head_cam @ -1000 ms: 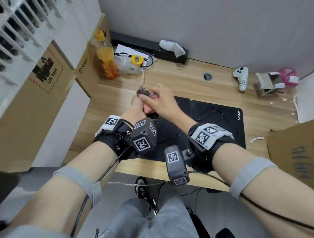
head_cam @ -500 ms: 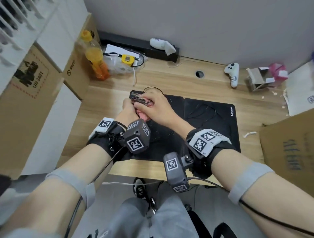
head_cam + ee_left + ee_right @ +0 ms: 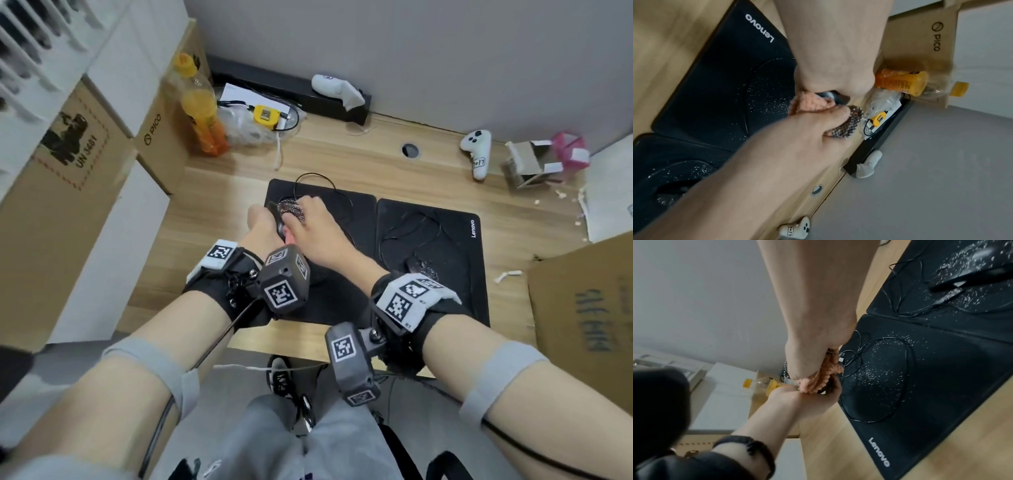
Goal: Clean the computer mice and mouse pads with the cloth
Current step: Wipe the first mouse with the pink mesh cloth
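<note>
My left hand (image 3: 262, 222) grips a black wired mouse (image 3: 833, 95) above the far left corner of the left black mouse pad (image 3: 356, 212). With my right hand (image 3: 310, 229) I grip a pink cloth (image 3: 809, 104) that has a dark speckled side (image 3: 291, 209), and press it onto that mouse. In the right wrist view the cloth (image 3: 826, 374) bunches between both hands and hides most of the mouse. A second mouse (image 3: 423, 265) lies on the right Lenovo pad (image 3: 452, 240). White specks dust it and both pads.
Mouse cables loop over both pads. At the desk's back left stand an orange drink bottle (image 3: 202, 113), a plastic bag and a yellow tape measure (image 3: 265, 116). White controllers (image 3: 476, 150), small cardboard boxes (image 3: 527, 164) and a large carton (image 3: 589, 301) sit to the right.
Both hands, with the mouse and cloth, have come slightly nearer to me and now sit over the left pad's far corner. Both hands keep the same grip.
</note>
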